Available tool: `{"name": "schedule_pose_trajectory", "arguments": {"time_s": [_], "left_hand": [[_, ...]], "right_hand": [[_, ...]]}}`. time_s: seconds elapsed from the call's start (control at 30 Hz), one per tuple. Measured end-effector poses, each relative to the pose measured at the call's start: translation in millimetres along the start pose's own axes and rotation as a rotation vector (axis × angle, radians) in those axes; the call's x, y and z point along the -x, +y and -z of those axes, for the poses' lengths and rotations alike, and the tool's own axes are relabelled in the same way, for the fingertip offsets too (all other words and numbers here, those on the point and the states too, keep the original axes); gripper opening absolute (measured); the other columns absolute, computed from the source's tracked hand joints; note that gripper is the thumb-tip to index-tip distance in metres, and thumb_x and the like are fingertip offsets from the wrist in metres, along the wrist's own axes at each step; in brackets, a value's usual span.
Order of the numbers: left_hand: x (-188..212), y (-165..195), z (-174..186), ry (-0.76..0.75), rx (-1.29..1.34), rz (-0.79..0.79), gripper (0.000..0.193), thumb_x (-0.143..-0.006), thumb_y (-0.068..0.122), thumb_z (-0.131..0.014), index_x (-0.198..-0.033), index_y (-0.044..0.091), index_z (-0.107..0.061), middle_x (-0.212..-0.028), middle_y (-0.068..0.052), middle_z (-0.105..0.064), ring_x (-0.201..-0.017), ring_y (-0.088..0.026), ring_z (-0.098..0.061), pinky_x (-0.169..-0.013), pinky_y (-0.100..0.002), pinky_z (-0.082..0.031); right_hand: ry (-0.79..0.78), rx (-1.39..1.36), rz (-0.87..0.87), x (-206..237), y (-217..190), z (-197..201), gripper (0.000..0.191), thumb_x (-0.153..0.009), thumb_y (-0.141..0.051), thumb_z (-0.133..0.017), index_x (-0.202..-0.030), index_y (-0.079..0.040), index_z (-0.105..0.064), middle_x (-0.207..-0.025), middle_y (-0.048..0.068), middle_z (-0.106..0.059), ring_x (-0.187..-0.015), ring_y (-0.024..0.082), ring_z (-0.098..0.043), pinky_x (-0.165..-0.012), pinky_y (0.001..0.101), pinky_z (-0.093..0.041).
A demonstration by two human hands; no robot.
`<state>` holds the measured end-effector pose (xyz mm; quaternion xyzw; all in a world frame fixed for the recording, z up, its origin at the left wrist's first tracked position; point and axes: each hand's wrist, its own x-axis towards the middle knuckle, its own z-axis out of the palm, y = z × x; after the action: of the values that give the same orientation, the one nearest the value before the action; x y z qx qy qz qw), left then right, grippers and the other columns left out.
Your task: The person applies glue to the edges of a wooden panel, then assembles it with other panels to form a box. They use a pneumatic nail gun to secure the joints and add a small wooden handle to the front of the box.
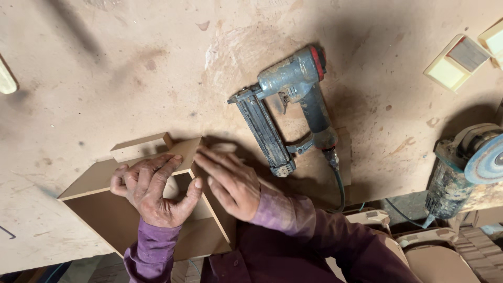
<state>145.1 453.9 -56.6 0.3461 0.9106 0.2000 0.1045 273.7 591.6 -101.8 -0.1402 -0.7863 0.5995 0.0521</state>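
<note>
Single head view, steep downward, close over workbench (105,63)
</note>
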Motion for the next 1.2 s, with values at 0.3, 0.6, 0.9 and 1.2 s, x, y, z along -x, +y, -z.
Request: {"name": "schedule_pose_trajectory", "arguments": {"time_s": [0.3, 0.6, 0.9, 1.2], "left_hand": [[0.3, -0.1, -2.0, 0.004, 0.012, 0.004, 0.050, -0.085, 0.057, -0.076, -0.108, 0.013, -0.079, -0.105, -0.001, -0.071, -0.116, -0.020, -0.056, -0.122, -0.050, -0.016], [-1.4, 3.3, 2.4, -0.009, -0.006, 0.007, 0.051, -0.085, 0.058, -0.076, -0.110, 0.013, -0.079, -0.107, -0.002, -0.071, -0.115, -0.020, -0.056, -0.121, -0.050, -0.018], [-2.0, 1.4, 2.8, 0.007, 0.017, 0.000, 0.051, -0.084, 0.057, -0.076, -0.110, 0.014, -0.078, -0.109, -0.001, -0.071, -0.116, -0.019, -0.056, -0.120, -0.050, -0.018], [2.8, -0.9, 2.8, -0.003, 0.025, 0.009, 0.053, -0.082, 0.058, -0.076, -0.111, 0.014, -0.078, -0.108, -0.001, -0.070, -0.116, -0.021, -0.055, -0.120, -0.050, -0.018]], "right_hand": [[0.042, -0.235, -0.293, 3.2, -2.1, 10.0, 0.053, -0.103, -0.010, -0.055, -0.155, -0.003, -0.045, -0.153, 0.016, -0.056, -0.127, 0.031, -0.063, -0.104, 0.0377, -0.055], [0.033, -0.068, -0.098, -11.5, -8.6, 8.5, 0.055, -0.100, -0.005, -0.056, -0.154, -0.002, -0.046, -0.152, 0.017, -0.058, -0.116, 0.028, -0.067, -0.102, 0.0387, -0.058], [-0.011, -0.445, 0.014, -0.3, -37.0, 38.1, 0.052, -0.107, -0.004, -0.053, -0.158, -0.005, -0.042, -0.153, 0.015, -0.059, -0.124, 0.025, -0.065, -0.108, 0.0367, -0.058], [-0.200, 0.542, 0.202, -8.8, -13.5, 33.7, 0.063, -0.100, -0.014, -0.063, -0.160, -0.024, -0.047, -0.160, 0.019, -0.043, -0.135, 0.032, -0.051, -0.110, 0.0455, -0.044]]}}
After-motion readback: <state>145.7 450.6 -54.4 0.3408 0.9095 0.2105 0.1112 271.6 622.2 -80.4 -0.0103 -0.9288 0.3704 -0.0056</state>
